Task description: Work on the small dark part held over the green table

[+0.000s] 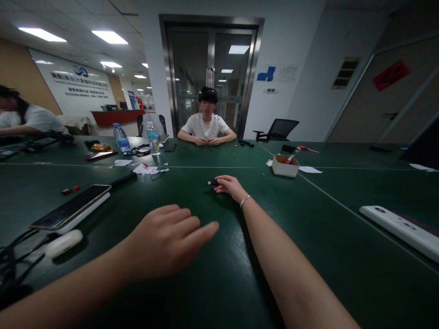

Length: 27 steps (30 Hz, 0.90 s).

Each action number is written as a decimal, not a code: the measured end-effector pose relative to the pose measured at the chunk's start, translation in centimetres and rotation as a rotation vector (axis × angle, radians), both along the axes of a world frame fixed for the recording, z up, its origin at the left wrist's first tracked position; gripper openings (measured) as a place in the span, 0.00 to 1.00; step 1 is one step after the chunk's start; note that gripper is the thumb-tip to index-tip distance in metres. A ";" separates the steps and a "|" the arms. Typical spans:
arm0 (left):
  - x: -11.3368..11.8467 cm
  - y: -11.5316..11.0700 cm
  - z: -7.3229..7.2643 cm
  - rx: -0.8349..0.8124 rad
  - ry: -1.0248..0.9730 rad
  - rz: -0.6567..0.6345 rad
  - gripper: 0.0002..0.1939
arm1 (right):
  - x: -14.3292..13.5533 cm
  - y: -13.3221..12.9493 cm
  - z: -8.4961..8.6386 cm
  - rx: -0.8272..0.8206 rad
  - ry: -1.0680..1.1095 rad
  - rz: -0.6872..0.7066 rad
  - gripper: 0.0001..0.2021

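My right hand (229, 187) reaches out over the green table (219, 256), its thumb and fingers pinched together. Between them is a small black stick with a silver metal end (213, 182), like a USB drive; the silver end points left. A bracelet circles the right wrist. Nearer to the camera, my left hand (168, 242) hovers above the table, apart from the right one. One digit stretches out to the right, away from the loosely curled others. Nothing shows in this hand, though its palm side is hidden.
Left are a phone (72, 208) on a white block, a white oval device (64, 243) and black cables. Water bottles (152, 139) and papers lie farther back. Right are a small box (286, 167) and a white device (401, 228). Another person (206, 128) sits opposite.
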<state>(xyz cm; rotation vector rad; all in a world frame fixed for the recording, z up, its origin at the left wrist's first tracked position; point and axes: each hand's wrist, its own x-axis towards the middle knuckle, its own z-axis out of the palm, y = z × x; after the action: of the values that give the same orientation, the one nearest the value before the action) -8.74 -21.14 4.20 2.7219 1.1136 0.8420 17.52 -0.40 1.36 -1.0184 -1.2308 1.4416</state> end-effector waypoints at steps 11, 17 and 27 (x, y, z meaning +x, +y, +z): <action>7.8 19.7 1.9 -0.338 -0.063 0.414 0.18 | 0.0 -0.1 0.4 -0.011 0.005 0.003 0.08; 8.6 23.0 -3.2 -0.672 -0.649 0.493 0.20 | -0.1 0.1 0.2 -0.009 -0.003 -0.013 0.09; 8.3 22.1 -4.9 -0.544 -0.526 0.264 0.17 | -0.2 0.1 0.2 -0.011 -0.024 -0.021 0.09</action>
<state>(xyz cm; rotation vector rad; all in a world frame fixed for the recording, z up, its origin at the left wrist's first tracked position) -0.39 0.99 -0.70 1.8056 1.3363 1.0191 17.33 -0.27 1.57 -1.0555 -1.2274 1.4251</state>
